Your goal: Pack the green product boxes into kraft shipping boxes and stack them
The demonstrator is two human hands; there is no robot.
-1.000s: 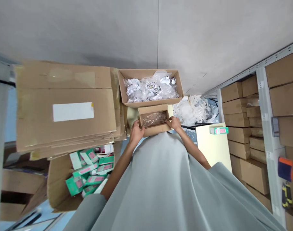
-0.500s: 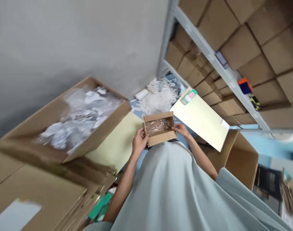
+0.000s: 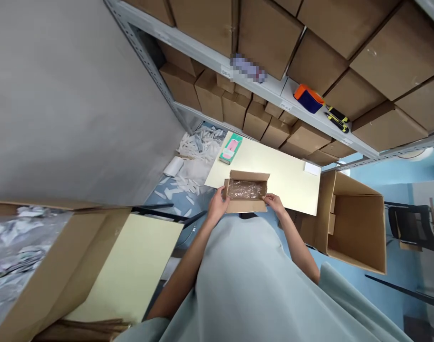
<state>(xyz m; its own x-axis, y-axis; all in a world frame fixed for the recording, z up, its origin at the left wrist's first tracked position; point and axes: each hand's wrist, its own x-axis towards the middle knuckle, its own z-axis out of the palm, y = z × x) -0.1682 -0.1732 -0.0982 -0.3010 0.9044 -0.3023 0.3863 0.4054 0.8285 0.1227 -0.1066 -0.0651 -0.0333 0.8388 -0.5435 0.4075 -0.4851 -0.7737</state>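
A small open cardboard box (image 3: 245,205) lined with clear plastic wrap (image 3: 244,188) is held up in front of my body. My left hand (image 3: 217,206) grips its left end, fingers closed on the cardboard. At the right end, my right hand (image 3: 274,203) pinches the corner of the box. Behind the box lies a pale yellow tabletop (image 3: 274,164), with a green and pink package (image 3: 231,148) at its left end and a small white item (image 3: 312,168) at its right end.
Shelves (image 3: 252,85) full of cartons stand ahead, with an orange and blue tape dispenser (image 3: 308,98) on the edge. A large open carton (image 3: 357,228) is at right; another carton (image 3: 60,261) holds plastic at left. White scraps (image 3: 198,147) litter the floor.
The view has turned toward the shelves and yellow table. The small box, still in both my hands, now appears in front of the table, and the carton of plastic has shifted toward the lower left.
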